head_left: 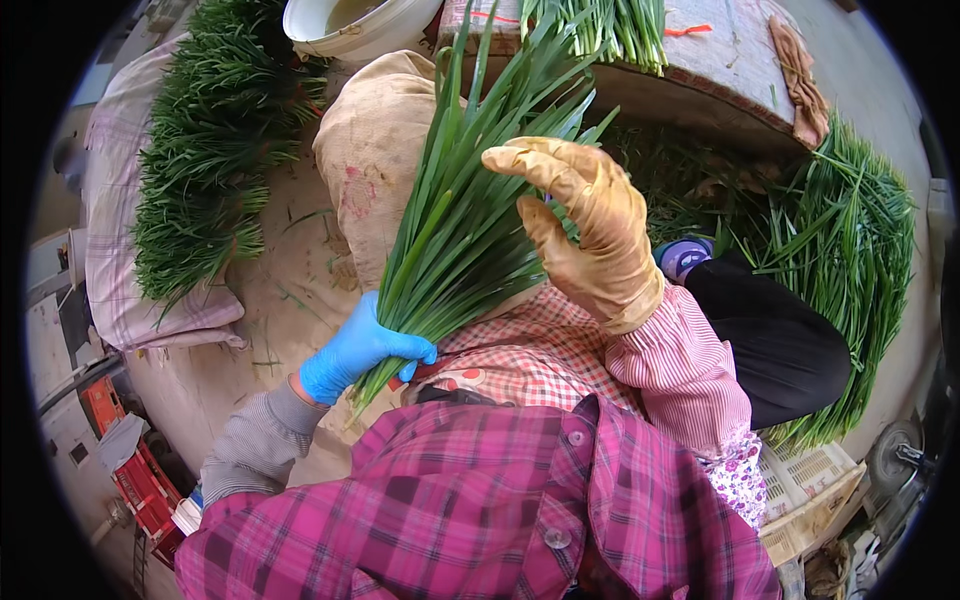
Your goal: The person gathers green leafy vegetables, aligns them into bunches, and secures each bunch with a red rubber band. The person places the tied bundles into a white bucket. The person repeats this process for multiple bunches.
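My left hand [352, 349], in a thin blue glove, is closed round the lower end of a bunch of garlic chives [455, 215]. The long flat green leaves fan out up and away from that grip, over my lap. Just right of the leaves, my right hand [590, 225] is raised in a stained yellow rubber glove. Its fingers curve with a gap between them and the thumb, and no chives show in its grasp. The checked apron [530, 345] on my lap lies below the bunch.
Tied bunches of chives [205, 150] lie in a row on a pale plaid cloth [115, 200] at left. A white bucket [350, 30] stands at the top. More chives lie on a covered low table [715, 75] with a brown cloth [797, 80]. A large loose chive heap [850, 270] is at right, above a crate [805, 490].
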### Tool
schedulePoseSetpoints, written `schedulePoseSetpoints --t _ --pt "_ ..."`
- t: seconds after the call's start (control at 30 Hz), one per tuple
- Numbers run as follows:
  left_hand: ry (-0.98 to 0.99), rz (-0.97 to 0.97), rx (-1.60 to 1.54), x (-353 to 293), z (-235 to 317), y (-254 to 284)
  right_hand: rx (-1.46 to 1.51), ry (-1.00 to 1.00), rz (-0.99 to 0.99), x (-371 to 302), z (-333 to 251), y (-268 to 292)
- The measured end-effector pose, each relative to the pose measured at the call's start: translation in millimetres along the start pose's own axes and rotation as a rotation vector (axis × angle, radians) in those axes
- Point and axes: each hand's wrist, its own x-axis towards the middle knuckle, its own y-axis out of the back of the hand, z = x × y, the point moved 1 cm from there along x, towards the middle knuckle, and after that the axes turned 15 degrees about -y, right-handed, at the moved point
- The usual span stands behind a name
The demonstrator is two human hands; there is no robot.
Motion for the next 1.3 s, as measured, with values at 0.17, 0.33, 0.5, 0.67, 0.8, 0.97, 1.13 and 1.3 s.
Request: schedulePoseSetpoints --t 0.17,0.33,0.5,0.67,0.8,0.97,1.13,1.3 --pt "0.031 0.017 0.093 2 16 -5 -0.355 0.046 0.073 6 -12 -6" --pt "0.008 0.039 0.094 10 20 -16 -0.315 -0.048 0.023 1 -5 -9" --pt "0.002 0.029 0.185 13 25 -18 -0.262 -0.032 0.042 -1 1 -1" --pt "-0.021 0.050 0.316 19 32 -14 -0.271 0.029 0.114 -2 2 5" --pt "-0.327 0.125 0.594 19 50 -8 -0.237 0.012 0.181 8 -2 7" --pt "-0.922 0.390 1.696 15 118 27 0.765 -0.456 0.270 10 35 7" --pt "-0.597 0.293 2.135 -7 101 60 0.770 -0.649 0.416 -17 86 67" --pt "-0.595 0.251 2.020 0 81 52 0.865 -0.651 0.565 -51 107 109"
